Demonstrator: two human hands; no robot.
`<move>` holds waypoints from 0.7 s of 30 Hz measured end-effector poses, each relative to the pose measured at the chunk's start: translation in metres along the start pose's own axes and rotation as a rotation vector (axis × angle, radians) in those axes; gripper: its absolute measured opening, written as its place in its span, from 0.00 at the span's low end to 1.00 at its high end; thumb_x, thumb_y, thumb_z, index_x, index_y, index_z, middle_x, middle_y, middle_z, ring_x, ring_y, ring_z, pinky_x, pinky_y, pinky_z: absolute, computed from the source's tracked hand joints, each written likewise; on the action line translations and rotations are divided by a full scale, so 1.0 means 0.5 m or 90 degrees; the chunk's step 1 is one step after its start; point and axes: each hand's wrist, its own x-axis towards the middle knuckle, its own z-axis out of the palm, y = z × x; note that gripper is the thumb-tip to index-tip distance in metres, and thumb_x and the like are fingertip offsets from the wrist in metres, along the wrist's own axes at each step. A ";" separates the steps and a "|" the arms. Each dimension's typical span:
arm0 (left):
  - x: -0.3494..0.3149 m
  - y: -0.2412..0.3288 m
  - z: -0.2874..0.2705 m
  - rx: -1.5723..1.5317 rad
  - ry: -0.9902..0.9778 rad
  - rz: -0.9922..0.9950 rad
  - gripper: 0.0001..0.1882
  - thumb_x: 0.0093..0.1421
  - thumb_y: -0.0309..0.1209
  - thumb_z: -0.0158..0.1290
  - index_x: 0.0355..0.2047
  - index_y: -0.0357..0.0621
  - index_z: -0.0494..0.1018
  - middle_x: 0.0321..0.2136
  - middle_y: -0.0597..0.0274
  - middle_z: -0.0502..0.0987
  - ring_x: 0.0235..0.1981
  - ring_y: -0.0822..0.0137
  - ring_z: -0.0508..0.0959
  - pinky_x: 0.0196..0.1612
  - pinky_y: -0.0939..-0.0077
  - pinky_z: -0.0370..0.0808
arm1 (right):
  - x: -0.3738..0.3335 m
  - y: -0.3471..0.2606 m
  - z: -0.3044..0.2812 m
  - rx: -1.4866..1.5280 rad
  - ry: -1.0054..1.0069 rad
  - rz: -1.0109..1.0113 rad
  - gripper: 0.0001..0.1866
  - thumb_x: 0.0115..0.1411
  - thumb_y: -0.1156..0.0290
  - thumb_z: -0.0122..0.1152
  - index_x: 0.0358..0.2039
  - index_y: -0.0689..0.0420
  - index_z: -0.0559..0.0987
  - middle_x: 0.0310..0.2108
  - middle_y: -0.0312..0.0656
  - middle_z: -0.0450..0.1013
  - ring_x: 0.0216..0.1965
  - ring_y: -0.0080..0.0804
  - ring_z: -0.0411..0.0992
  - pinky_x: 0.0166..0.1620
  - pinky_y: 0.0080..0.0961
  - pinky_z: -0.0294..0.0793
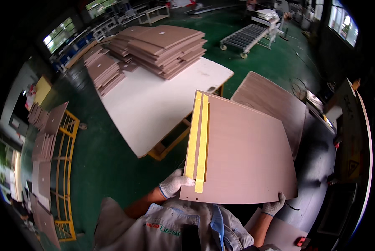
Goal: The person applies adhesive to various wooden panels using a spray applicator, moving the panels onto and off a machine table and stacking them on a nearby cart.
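Note:
A large pinkish-brown board (246, 154) is held up in front of my body, tilted, with a hand at each side. Two strips of yellow tape (202, 142) run along its left edge, and small dark holes show near its lower left corner. My left hand (175, 183), in a white knit glove, grips the left edge with the thumb on the face by the tape. My right hand (275, 204), gloved too, is closed on the lower right edge. The fingers behind the board are hidden on both hands.
Ahead stands a white-topped table (154, 108) with stacked brown boards (166, 46). Another brown board (271, 100) lies beyond mine, beside a dark machine surface (317, 163). A yellow-framed rack (66, 167) with boards is at left, a roller conveyor (246, 35) at far right.

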 end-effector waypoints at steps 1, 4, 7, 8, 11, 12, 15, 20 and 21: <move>-0.062 -0.006 -0.023 -0.017 0.046 0.034 0.31 0.56 0.31 0.60 0.61 0.31 0.73 0.53 0.51 0.81 0.52 0.62 0.81 0.57 0.67 0.77 | -0.017 0.029 0.051 -0.013 0.018 0.049 0.18 0.55 0.67 0.64 0.44 0.63 0.81 0.48 0.46 0.79 0.50 0.43 0.77 0.59 0.44 0.77; -0.261 -0.027 -0.068 -0.054 0.156 0.063 0.31 0.57 0.32 0.58 0.61 0.31 0.73 0.52 0.52 0.81 0.51 0.63 0.82 0.57 0.67 0.77 | -0.043 0.089 0.074 -0.092 -0.039 0.129 0.23 0.55 0.65 0.63 0.48 0.64 0.79 0.49 0.48 0.78 0.52 0.45 0.76 0.56 0.45 0.77; -0.464 -0.095 -0.112 -0.166 0.271 0.139 0.29 0.57 0.31 0.57 0.58 0.28 0.74 0.51 0.50 0.81 0.52 0.58 0.82 0.59 0.66 0.75 | -0.154 0.204 0.260 -0.214 -0.111 0.223 0.37 0.52 0.61 0.66 0.61 0.66 0.73 0.56 0.52 0.73 0.57 0.51 0.73 0.59 0.50 0.77; -0.531 -0.134 -0.123 -0.186 0.306 0.167 0.29 0.57 0.31 0.57 0.58 0.28 0.74 0.51 0.50 0.81 0.52 0.58 0.82 0.59 0.66 0.75 | -0.175 0.255 0.293 -0.249 -0.114 0.234 0.36 0.51 0.61 0.66 0.60 0.66 0.73 0.55 0.52 0.74 0.56 0.52 0.73 0.58 0.51 0.77; -0.698 -0.295 -0.182 -0.387 0.351 0.231 0.30 0.57 0.31 0.56 0.59 0.27 0.72 0.52 0.48 0.81 0.52 0.55 0.82 0.59 0.63 0.76 | -0.286 0.398 0.407 -0.319 -0.183 0.307 0.33 0.51 0.63 0.64 0.57 0.65 0.74 0.52 0.50 0.74 0.54 0.48 0.74 0.58 0.46 0.77; -0.754 -0.353 -0.206 -0.443 0.374 0.265 0.30 0.58 0.30 0.55 0.60 0.27 0.71 0.53 0.46 0.80 0.53 0.53 0.82 0.59 0.61 0.77 | -0.310 0.455 0.422 -0.334 -0.230 0.339 0.33 0.50 0.64 0.62 0.57 0.65 0.74 0.51 0.49 0.74 0.54 0.46 0.74 0.59 0.45 0.76; -0.901 -0.454 -0.244 -0.562 0.442 0.356 0.31 0.59 0.29 0.52 0.62 0.26 0.68 0.55 0.43 0.79 0.52 0.50 0.82 0.58 0.54 0.79 | -0.509 0.611 0.544 -0.363 -0.358 0.405 0.28 0.50 0.65 0.61 0.52 0.63 0.77 0.49 0.46 0.75 0.52 0.44 0.75 0.59 0.44 0.76; -1.139 -0.524 -0.283 -0.704 0.450 0.487 0.36 0.57 0.33 0.50 0.65 0.29 0.65 0.58 0.37 0.74 0.57 0.40 0.77 0.60 0.39 0.76 | -0.716 0.914 0.561 -0.359 -0.450 0.566 0.27 0.51 0.72 0.60 0.54 0.63 0.74 0.48 0.45 0.74 0.51 0.44 0.75 0.60 0.43 0.76; -1.172 -0.537 -0.294 -0.710 0.503 0.534 0.36 0.56 0.33 0.50 0.65 0.29 0.65 0.58 0.36 0.74 0.57 0.40 0.77 0.61 0.39 0.75 | -0.784 0.967 0.578 -0.358 -0.461 0.588 0.28 0.51 0.74 0.60 0.55 0.63 0.74 0.48 0.45 0.74 0.52 0.44 0.74 0.61 0.42 0.75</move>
